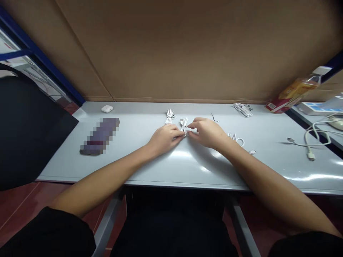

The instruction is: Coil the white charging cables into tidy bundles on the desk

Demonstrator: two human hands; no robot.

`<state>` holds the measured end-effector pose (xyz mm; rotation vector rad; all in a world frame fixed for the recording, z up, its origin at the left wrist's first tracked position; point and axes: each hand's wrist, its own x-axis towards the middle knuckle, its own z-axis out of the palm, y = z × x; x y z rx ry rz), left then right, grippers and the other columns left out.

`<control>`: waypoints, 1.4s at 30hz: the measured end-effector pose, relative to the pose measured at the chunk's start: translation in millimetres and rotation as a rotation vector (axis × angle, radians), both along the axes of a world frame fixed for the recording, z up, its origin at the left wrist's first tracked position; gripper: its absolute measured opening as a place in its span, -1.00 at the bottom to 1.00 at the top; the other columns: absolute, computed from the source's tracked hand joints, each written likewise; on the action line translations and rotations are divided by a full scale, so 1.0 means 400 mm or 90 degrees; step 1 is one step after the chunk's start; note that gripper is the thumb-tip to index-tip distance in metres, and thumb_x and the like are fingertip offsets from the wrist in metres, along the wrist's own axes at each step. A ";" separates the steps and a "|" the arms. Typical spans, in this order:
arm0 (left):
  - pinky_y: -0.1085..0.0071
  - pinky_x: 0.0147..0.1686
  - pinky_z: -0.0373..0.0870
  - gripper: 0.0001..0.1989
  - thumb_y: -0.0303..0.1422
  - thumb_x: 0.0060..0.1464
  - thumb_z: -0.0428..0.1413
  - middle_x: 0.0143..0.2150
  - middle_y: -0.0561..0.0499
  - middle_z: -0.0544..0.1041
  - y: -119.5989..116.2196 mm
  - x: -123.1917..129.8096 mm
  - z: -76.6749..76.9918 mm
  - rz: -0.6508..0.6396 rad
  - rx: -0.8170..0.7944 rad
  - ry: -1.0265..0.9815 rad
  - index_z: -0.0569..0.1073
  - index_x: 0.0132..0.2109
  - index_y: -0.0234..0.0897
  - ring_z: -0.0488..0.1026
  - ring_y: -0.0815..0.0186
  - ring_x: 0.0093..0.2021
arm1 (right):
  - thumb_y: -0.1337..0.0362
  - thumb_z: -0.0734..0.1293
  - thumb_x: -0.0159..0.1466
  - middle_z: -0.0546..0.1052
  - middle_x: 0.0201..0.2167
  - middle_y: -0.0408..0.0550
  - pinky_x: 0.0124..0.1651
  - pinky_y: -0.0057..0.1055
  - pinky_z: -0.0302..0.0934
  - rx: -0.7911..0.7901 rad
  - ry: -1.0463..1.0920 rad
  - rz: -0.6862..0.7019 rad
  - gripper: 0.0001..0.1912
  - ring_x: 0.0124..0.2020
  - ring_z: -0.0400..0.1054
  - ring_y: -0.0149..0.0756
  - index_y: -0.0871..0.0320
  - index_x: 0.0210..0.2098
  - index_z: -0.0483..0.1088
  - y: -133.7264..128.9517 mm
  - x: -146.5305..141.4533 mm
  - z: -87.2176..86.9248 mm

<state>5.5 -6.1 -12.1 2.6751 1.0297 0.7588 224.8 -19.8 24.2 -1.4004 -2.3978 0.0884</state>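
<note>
I am working at the grey table, with the brown board standing behind it. I am bringing both hands together at its middle: my left hand is pinching the coiled white cable from the left, and my right hand is pinching its other side, fingertips almost meeting. The coil is lying on the table between them, just in front of a finished bundle. A loose cable is lying well apart to the right. To do this well, I judge I should be keeping the loops squeezed flat and even while working the small dark tie snug around the middle.
</note>
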 end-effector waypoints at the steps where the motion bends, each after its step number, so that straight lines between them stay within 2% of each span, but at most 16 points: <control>1: 0.27 -0.15 0.32 -0.74 -0.27 0.39 0.09 -0.21 -0.09 0.61 0.009 0.000 0.000 0.018 0.013 0.013 0.68 -0.04 -0.18 0.46 0.18 -0.18 | 0.27 0.35 0.32 0.62 -0.25 0.11 -0.37 -0.31 0.15 0.000 -0.007 -0.024 -0.81 -0.40 0.42 -0.19 0.16 -0.24 0.63 0.001 0.004 0.005; 5: 0.23 -0.12 0.27 -0.73 -0.28 0.39 0.08 -0.25 -0.08 0.59 0.045 -0.003 -0.002 0.088 0.045 0.038 0.69 -0.04 -0.19 0.42 0.17 -0.22 | 0.17 0.37 0.31 0.66 -0.20 0.10 -0.28 -0.25 0.25 -0.003 -0.012 -0.111 -0.72 -0.26 0.50 -0.09 0.17 -0.10 0.63 0.016 0.038 0.035; 8: 0.23 -0.13 0.26 -0.73 -0.27 0.38 0.08 -0.28 -0.07 0.57 0.061 -0.009 -0.009 0.122 0.055 0.035 0.69 -0.05 -0.16 0.40 0.15 -0.22 | 0.15 0.38 0.29 0.67 -0.24 0.07 -0.28 -0.22 0.26 -0.025 0.017 -0.154 -0.73 -0.31 0.49 -0.09 0.17 -0.17 0.64 0.035 0.086 0.068; 14: 0.21 -0.10 0.27 -0.76 -0.28 0.34 0.09 -0.30 -0.06 0.58 0.071 -0.016 -0.014 0.151 0.055 0.027 0.67 -0.07 -0.15 0.43 0.12 -0.18 | 0.02 0.47 0.21 0.68 -0.26 0.06 -0.29 -0.18 0.30 -0.162 -0.023 -0.274 -0.72 -0.31 0.51 -0.06 0.07 -0.26 0.66 0.084 0.258 0.110; 16: 0.22 -0.09 0.27 -0.77 -0.30 0.32 0.09 -0.29 -0.05 0.59 0.067 -0.014 -0.010 0.149 0.046 0.014 0.65 -0.06 -0.18 0.44 0.12 -0.17 | 0.05 0.57 0.11 0.68 -0.20 0.13 -0.30 -0.19 0.32 -0.225 -0.024 -0.270 -0.62 -0.34 0.53 -0.12 0.11 -0.14 0.66 0.093 0.324 0.114; 18: 0.21 -0.08 0.28 -0.76 -0.30 0.30 0.09 -0.29 -0.05 0.61 0.059 -0.011 -0.004 0.141 0.035 -0.008 0.63 -0.03 -0.20 0.45 0.13 -0.18 | 0.10 0.63 0.03 0.67 -0.11 0.18 -0.31 -0.21 0.36 -0.295 0.015 -0.267 -0.42 -0.35 0.55 -0.17 0.11 0.03 0.62 0.092 0.380 0.117; 21: 0.21 -0.02 0.31 -0.75 -0.31 0.29 0.09 -0.30 -0.04 0.61 0.044 -0.004 0.002 0.096 0.017 -0.040 0.61 -0.02 -0.25 0.45 0.15 -0.20 | 0.26 0.67 -0.06 0.64 0.00 0.25 -0.30 -0.28 0.42 -0.368 0.101 -0.295 -0.25 -0.23 0.59 -0.14 0.11 0.15 0.57 0.081 0.420 0.121; 23: 0.20 0.00 0.32 -0.75 -0.33 0.28 0.08 -0.31 -0.04 0.60 0.035 0.000 0.004 0.057 0.014 -0.052 0.61 -0.04 -0.27 0.44 0.17 -0.21 | 0.36 0.66 -0.11 0.62 0.03 0.28 -0.30 -0.32 0.43 -0.426 0.151 -0.294 -0.20 -0.19 0.60 -0.10 0.13 0.16 0.56 0.075 0.412 0.116; 26: 0.18 0.01 0.34 -0.77 -0.36 0.27 0.07 -0.33 -0.03 0.59 0.029 0.002 0.003 0.030 0.014 -0.058 0.61 -0.07 -0.27 0.43 0.18 -0.23 | 0.35 0.66 -0.19 0.64 -0.03 0.17 -0.33 -0.26 0.52 -0.525 0.150 -0.242 -0.19 -0.30 0.61 -0.09 0.06 0.11 0.57 0.079 0.366 0.098; 28: 0.19 0.01 0.36 -0.79 -0.37 0.26 0.08 -0.32 -0.03 0.59 0.029 0.001 0.002 0.027 0.008 -0.062 0.60 -0.09 -0.25 0.43 0.19 -0.24 | 0.31 0.64 -0.17 0.64 -0.15 0.03 -0.39 -0.20 0.54 -0.530 0.120 -0.180 -0.33 -0.44 0.58 -0.16 0.02 -0.02 0.61 0.088 0.326 0.083; 31: 0.21 -0.01 0.38 -0.80 -0.38 0.26 0.08 -0.31 -0.02 0.59 0.026 0.000 0.003 0.003 0.000 -0.078 0.60 -0.10 -0.24 0.44 0.20 -0.23 | 0.29 0.59 -0.07 0.62 -0.31 -0.08 -0.44 -0.25 0.50 -0.483 0.109 -0.076 -0.58 -0.53 0.54 -0.24 0.03 -0.18 0.62 0.093 0.256 0.065; 35: 0.25 -0.07 0.39 -0.79 -0.36 0.28 0.08 -0.32 -0.02 0.57 0.013 0.002 0.008 -0.071 -0.032 -0.079 0.61 -0.08 -0.26 0.45 0.21 -0.21 | 0.32 0.52 0.08 0.64 -0.38 -0.10 -0.40 -0.34 0.44 -0.382 0.151 0.011 -0.77 -0.44 0.56 -0.24 0.08 -0.23 0.60 0.069 0.129 0.040; 39: 0.27 -0.08 0.38 -0.77 -0.28 0.26 0.12 -0.24 -0.03 0.52 0.006 -0.003 0.017 -0.074 -0.093 -0.049 0.62 -0.05 -0.22 0.46 0.22 -0.19 | 0.36 0.47 0.16 0.67 -0.28 -0.05 -0.25 -0.32 0.47 -0.320 0.255 0.052 -0.76 -0.28 0.59 -0.23 0.11 -0.15 0.55 0.029 0.019 0.027; 42: 0.29 -0.12 0.39 -0.71 -0.19 0.25 0.14 -0.12 -0.06 0.49 0.008 -0.019 0.031 -0.037 -0.153 -0.026 0.63 -0.01 -0.20 0.47 0.22 -0.17 | 0.25 0.51 0.18 0.67 -0.19 0.01 -0.18 -0.25 0.49 -0.282 0.266 0.084 -0.66 -0.20 0.59 -0.17 0.09 -0.04 0.55 0.016 0.027 0.048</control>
